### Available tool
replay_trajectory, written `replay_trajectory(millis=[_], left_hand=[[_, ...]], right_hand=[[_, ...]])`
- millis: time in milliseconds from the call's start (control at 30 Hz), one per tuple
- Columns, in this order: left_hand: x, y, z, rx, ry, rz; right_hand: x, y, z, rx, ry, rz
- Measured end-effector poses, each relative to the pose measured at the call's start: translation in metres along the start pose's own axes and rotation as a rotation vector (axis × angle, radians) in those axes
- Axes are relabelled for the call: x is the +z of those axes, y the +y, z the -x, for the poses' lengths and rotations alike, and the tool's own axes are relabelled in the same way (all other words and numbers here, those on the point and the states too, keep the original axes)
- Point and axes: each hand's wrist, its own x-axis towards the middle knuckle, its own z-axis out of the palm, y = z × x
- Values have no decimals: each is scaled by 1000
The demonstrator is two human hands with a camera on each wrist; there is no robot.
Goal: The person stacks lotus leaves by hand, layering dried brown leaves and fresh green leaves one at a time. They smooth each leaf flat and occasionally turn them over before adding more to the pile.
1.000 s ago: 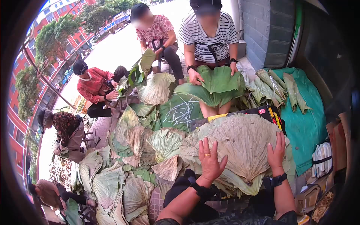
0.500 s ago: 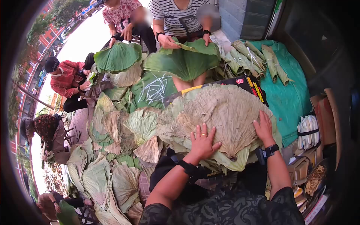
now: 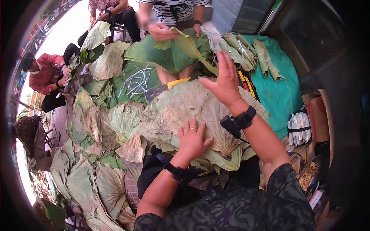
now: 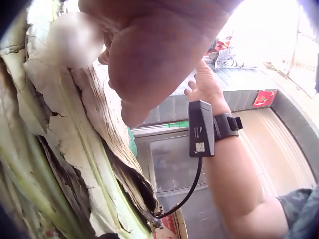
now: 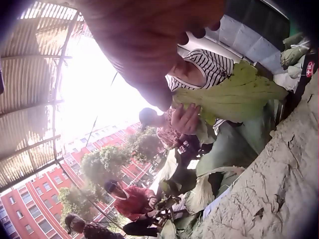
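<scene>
In the middle of the head view, a wide stack of dried leaves point(image 3: 181, 102), pale brown and wrinkled on top, with greener leaf ends at the near edge. Over its near part, the left hand point(image 3: 192, 143), palm down, fingers spread wide and holding nothing, a ring on one finger; hard to tell whether touching or just above. Above the far right part of the stack, the right hand point(image 3: 226, 84), raised, also wide and empty, with straight fingers and thumb out to the side. Just beyond, at upper middle, a green leaf point(image 3: 169, 56) with a folded, yellowish edge, in the grip of a person in a striped shirt point(image 3: 173, 14). To the left of the stack, many loose dried leaves point(image 3: 123, 121), and above these a tangle of white strips point(image 3: 137, 81) on green leaf. At upper right, rolled leaf bundles point(image 3: 266, 61), partly on a green sheet point(image 3: 279, 94). At right, a banded white bundle point(image 3: 299, 129) beside a cardboard box point(image 3: 319, 119). At left, a seated person in a red shirt point(image 3: 43, 79), hands at some greenery.
</scene>
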Motion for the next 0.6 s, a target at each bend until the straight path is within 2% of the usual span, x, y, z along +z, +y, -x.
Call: replay_trajectory(millis=[67, 133, 200, 267, 333, 367, 433, 467, 533, 567, 600], left_hand=[[-2, 0, 1, 9, 25, 18], [-1, 0, 2, 19, 49, 33], [0, -1, 2, 30, 80, 41], [1, -4, 2, 42, 135, 45], [3, -8, 3, 50, 178, 52], [3, -9, 1, 81, 263, 120], [2, -9, -1, 144, 439, 209], [1, -9, 0, 146, 433, 213], [-3, -9, 0, 196, 404, 444], [-5, -8, 1, 202, 398, 447], [-6, -8, 1, 222, 305, 526]], right_hand=[[11, -10, -14, 16, 122, 35], [22, -13, -32, -1, 149, 65], [31, -16, -49, 108, -37, 14], [35, -18, -61, 128, -85, 92], [36, -16, -66, 161, -348, 272], [35, -12, -65, 161, -357, 275], [26, -2, -60, 156, -113, 211], [17, 3, -55, 161, -116, 215], [-6, 12, -41, 208, 112, -325], [-19, 9, -33, 213, 115, -317], [-33, 4, -22, 332, 241, -653]])
